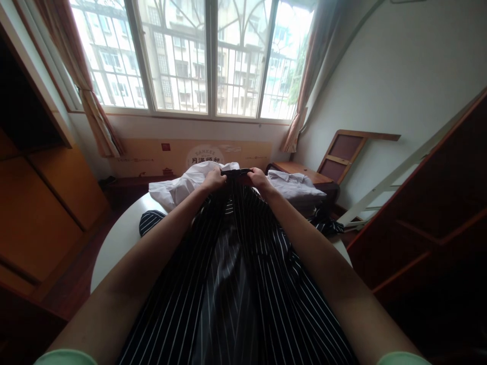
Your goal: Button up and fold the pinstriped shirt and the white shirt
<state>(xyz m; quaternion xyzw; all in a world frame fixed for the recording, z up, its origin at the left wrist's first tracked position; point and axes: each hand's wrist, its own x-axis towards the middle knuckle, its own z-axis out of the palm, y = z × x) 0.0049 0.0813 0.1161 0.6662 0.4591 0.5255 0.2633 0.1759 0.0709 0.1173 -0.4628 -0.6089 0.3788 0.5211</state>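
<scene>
Black striped garment fills the foreground, in front of the round white worktop, running up to both hands. Left hand pinching its top edge, right hand same, just beside. Crumpled white cloth past left forearm, folded pale stack right. Printed panel behind, barred window farthest.
</scene>
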